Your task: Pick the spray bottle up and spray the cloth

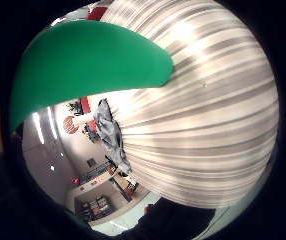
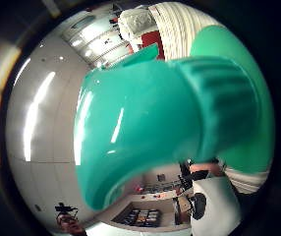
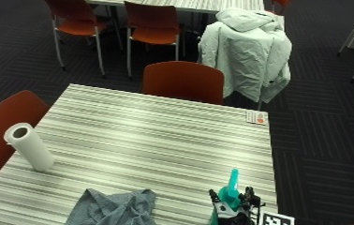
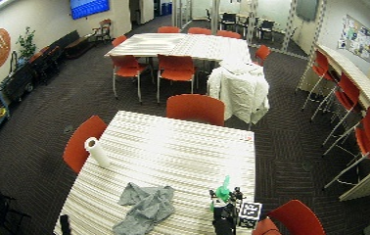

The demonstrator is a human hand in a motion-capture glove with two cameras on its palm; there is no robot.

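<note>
Green spray bottle [image 2: 170, 132] filling the thumb-side palm view, head and ribbed collar close against the palm. Gloved right hand [image 3: 232, 208] wrapped around the bottle's neck at the near right corner of the bench [image 3: 158, 136], nozzle pointing up and away; bottle seemingly lifted, though its base hidden below the outside view's edge. Grey cloth [image 3: 116, 208] crumpled along the near edge, left of the hand and apart from it.

Step in hand, by judgement: carrying and aiming. To do well: swing the nozzle left and down toward the cloth, keep the bottle close to upright, bring it over the cloth before squeezing the trigger.

Paper towel roll [image 3: 30, 147] lying near the left edge, small card [image 3: 257, 117] at the far right corner. Seen only from outside: cloth and hand together. Little-finger view: only bottle body [image 1: 83, 65] and striped bench top.
</note>
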